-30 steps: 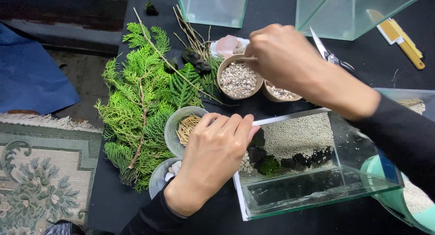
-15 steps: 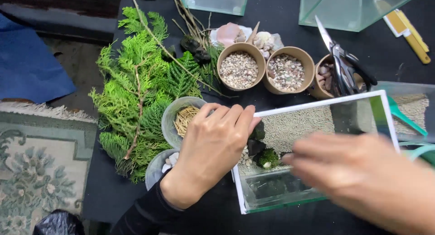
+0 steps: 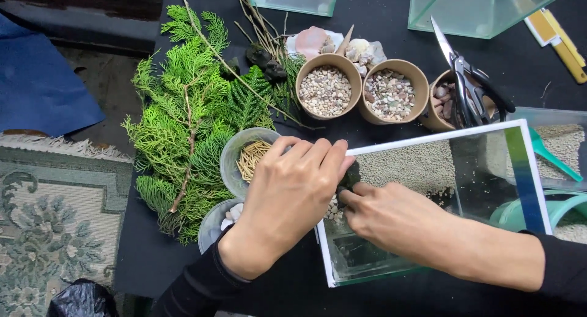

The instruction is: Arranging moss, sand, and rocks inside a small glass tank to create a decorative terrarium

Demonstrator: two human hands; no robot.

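A glass tank (image 3: 520,170) lies tipped toward me on a black table, with pale gravel (image 3: 403,167) inside. My left hand (image 3: 287,201) rests over its left rim, fingertips on a dark stone (image 3: 350,176). My right hand (image 3: 397,222) reaches into the tank from the right, fingertips next to small pebbles (image 3: 333,210) and the dark stone. Whether it pinches anything I cannot tell.
Green conifer sprigs (image 3: 189,115) lie left. Two cups of pebbles (image 3: 327,91) (image 3: 391,94) and a cup holding scissors (image 3: 471,91) stand behind the tank. A clear bowl of straw-coloured sticks (image 3: 247,158) sits by my left hand. More glass tanks (image 3: 465,11) stand at the back; a rug (image 3: 49,231) lies left.
My right hand left the pebble cups at the back, swung down to the front and went into the tank beside my left fingers. The left hand stayed on the rim.
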